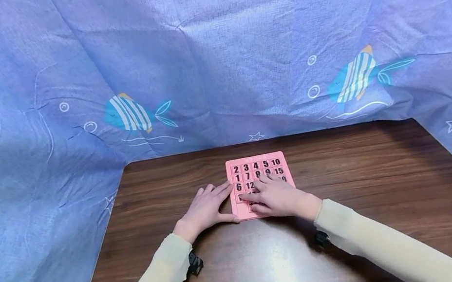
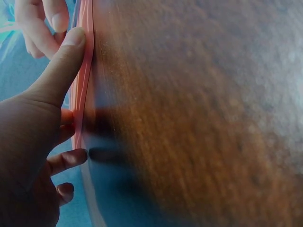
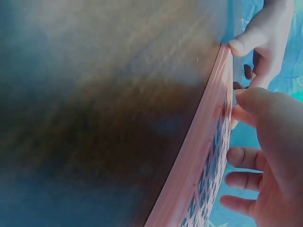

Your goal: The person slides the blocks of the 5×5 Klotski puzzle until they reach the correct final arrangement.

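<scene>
A pink sliding number puzzle [image 1: 240, 211] lies flat on the table, its black-numbered tiles in rows. At its left side is my left hand [image 1: 206, 209], fingers stretched out to the left edge and thumb at the near left corner. In the left wrist view, that thumb [image 2: 66, 61] rests against the puzzle's pink rim [image 2: 86, 71]. My right hand [image 1: 277, 197] lies over the lower right tiles, with its index finger reaching a tile in the left column. It covers several numbers. The right wrist view shows its other fingers [image 3: 244, 180] held above the tiles.
The brown wood-grain table [image 1: 163, 190] extends around the puzzle on all sides. Behind it and at the sides hangs a blue cloth [image 1: 241, 69] printed with fish and stars. A small black device [image 1: 194, 263] sits at the left wrist, another [image 1: 322, 238] at the right.
</scene>
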The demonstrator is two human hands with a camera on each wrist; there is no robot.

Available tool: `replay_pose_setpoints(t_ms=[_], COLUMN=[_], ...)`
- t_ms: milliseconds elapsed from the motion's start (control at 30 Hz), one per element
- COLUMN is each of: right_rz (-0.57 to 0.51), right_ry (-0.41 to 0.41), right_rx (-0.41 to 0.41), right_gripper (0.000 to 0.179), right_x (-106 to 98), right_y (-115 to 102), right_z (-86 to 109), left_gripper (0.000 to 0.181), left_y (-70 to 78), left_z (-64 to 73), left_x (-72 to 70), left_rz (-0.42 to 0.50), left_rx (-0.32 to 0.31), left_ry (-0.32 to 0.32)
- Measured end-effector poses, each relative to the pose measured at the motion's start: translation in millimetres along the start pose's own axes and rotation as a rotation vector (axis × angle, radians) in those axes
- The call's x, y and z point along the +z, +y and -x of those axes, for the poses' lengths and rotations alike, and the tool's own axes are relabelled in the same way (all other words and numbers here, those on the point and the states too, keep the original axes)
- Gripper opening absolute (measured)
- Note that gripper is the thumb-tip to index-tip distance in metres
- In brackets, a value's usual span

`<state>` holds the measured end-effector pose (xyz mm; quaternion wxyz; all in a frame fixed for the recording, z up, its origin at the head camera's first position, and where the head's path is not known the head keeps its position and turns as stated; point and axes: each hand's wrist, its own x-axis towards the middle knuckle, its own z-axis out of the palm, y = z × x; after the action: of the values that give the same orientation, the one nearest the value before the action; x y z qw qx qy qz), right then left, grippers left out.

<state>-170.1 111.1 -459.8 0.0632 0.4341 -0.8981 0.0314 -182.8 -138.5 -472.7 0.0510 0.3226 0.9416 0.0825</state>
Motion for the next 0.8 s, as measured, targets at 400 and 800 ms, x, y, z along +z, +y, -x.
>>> replay_pose_setpoints(t_ms=[400,800], right_rz=[0.041,0.038], right_ry=[0.095,0.069], right_rx=[-0.084,-0.060], right_gripper=[0.037,0.041], right_x=[-6,-2], right_y=[-5,-23], right_z=[36.7,23.0], left_gripper=[0.100,0.099], left_y=[-1.0,0.2], left_z=[1.5,0.3], left_x=[-0.6,-0.7], left_rz=[0.003,0.007], left_rx=[-0.005,0.010], left_ry=[-0.003,0.015])
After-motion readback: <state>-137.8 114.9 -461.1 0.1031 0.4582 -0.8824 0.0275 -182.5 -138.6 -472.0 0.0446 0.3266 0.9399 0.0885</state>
